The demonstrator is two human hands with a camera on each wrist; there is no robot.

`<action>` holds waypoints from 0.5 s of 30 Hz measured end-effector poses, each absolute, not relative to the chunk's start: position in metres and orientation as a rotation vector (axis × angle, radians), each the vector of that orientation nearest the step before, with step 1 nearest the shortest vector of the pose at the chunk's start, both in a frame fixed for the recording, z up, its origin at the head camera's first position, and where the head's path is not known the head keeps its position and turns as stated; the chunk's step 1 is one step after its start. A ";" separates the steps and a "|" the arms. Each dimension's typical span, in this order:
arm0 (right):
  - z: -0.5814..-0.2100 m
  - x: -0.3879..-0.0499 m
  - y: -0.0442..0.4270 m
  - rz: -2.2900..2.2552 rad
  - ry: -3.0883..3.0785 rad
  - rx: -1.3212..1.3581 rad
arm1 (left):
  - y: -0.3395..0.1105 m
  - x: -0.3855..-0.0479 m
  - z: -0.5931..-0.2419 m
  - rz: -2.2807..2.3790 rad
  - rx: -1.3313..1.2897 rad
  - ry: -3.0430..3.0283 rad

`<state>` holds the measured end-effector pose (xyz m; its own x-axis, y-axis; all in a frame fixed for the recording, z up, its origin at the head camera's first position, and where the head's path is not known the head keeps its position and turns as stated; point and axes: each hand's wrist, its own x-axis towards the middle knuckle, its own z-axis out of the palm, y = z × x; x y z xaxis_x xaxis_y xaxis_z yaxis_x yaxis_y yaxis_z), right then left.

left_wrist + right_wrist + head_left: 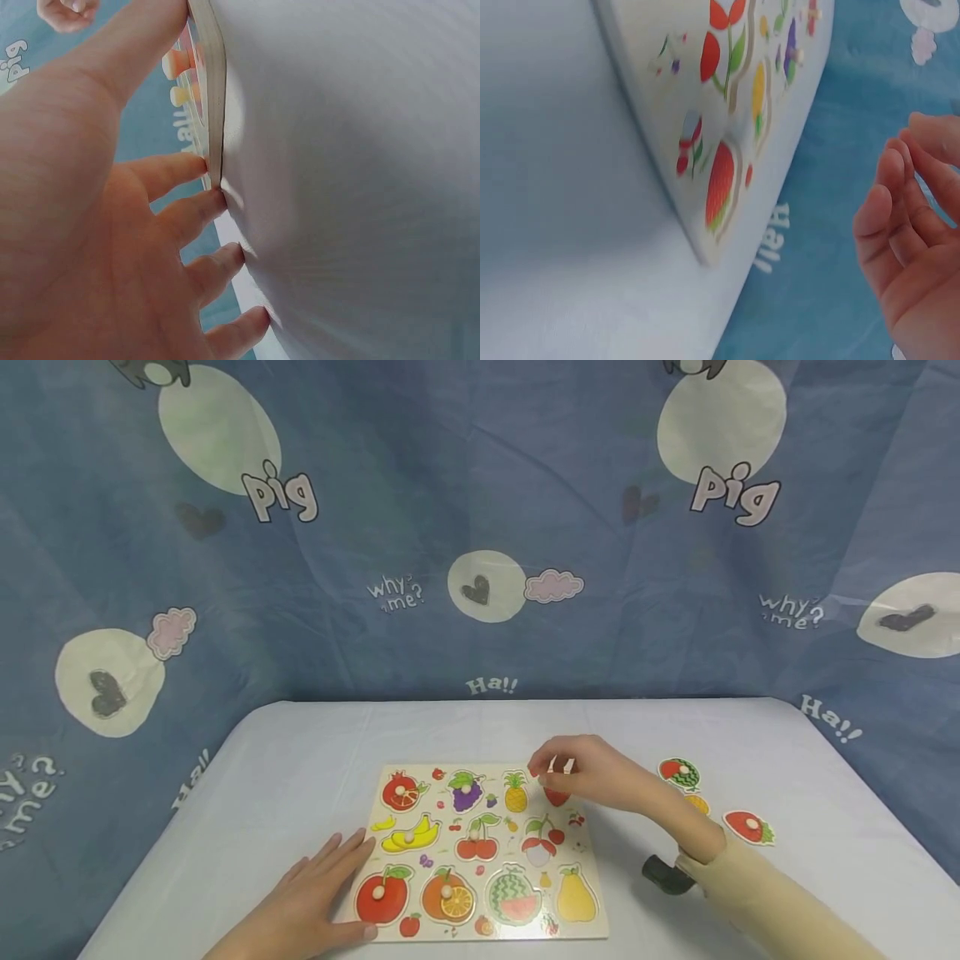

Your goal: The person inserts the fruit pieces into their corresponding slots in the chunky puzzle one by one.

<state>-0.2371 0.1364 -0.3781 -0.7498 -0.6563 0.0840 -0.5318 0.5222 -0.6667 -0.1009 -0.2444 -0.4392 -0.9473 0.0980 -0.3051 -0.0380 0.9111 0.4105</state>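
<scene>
Tabletop [450, 735], from its left edge to its right: the left hand [315, 893], spread and released, rests its thumb at the near left corner of the fruit board [579, 931]; light, even pressure there should stop the board sliding. The board lies apart from the tabletop's far edge. The right hand [592, 772], loosely curled with nothing visible in its fingers, hovers over the strawberry [720, 184] at the board's far right corner; a straight vertical approach would suit. Loose pieces [746, 827] lie nearer the tabletop's right edge.
</scene>
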 end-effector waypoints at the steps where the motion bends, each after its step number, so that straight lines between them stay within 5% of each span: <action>1: -0.377 -0.237 0.140 -1.038 2.591 -1.022 | -0.244 -0.101 -0.439 0.601 0.044 2.752; 15: -0.371 -0.229 0.194 -0.995 2.681 -0.956 | -0.244 -0.102 -0.438 0.609 0.039 2.732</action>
